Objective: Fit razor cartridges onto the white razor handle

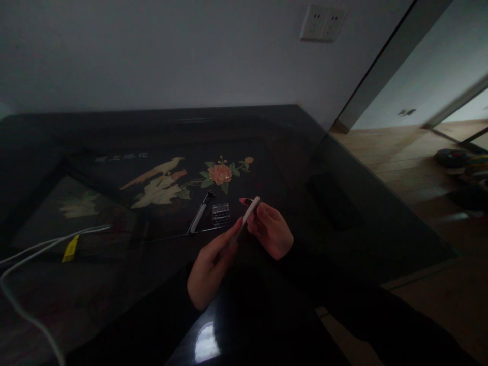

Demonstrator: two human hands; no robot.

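Observation:
Just in front of my body, over the dark table, a slim white stick-shaped thing slants up to the right between my hands. My left hand has its thumb and fingers closed around the lower part. At the upper end, the curled fingers of my right hand press against it, one fingertip showing behind it. What kind of thing it is I cannot make out in the dim light. Left of it lies a razor with a white handle and dark head. Beside the razor sits a small clear ribbed case.
The dark glossy table carries an inlaid bird and flower picture. White cables with a yellow tag run along the left. A flat black object lies at right. Behind rises a wall with sockets.

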